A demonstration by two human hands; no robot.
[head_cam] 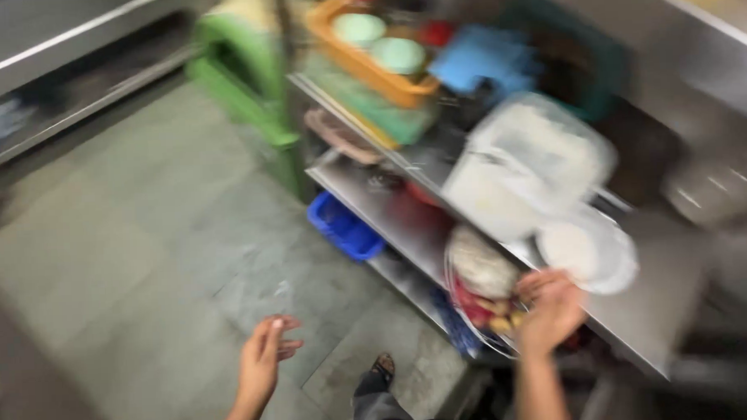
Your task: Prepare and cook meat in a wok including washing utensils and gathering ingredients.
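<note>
Steel shelf (pixel 390 205), several tiers, crammed w/ stuff; whole frame is motion-blurred so details are soft. Right hand (pixel 549 310) is at the shelf edge on a clear bag (pixel 481 285) w/ reddish and pale contents, fingers curled onto it; can't tell whether they actually grip or just touch. Bag sits at the front lip of the lower tier, partly overhanging. Left hand (pixel 263 359) hangs free over the tiled floor (pixel 143 243), holding nothing, fingers loosely spread. Just above the bag: a white plate (pixel 590 252) and a big plastic tub (pixel 529 163), both close to the edge. Blue crate (pixel 345 227) lower left, orange tray (pixel 368 57) w/ bowls up top. Risk, imo: one-handed hold on a limp bag could slip or spill to the floor; a wrist bump could knock the plate off.
</note>
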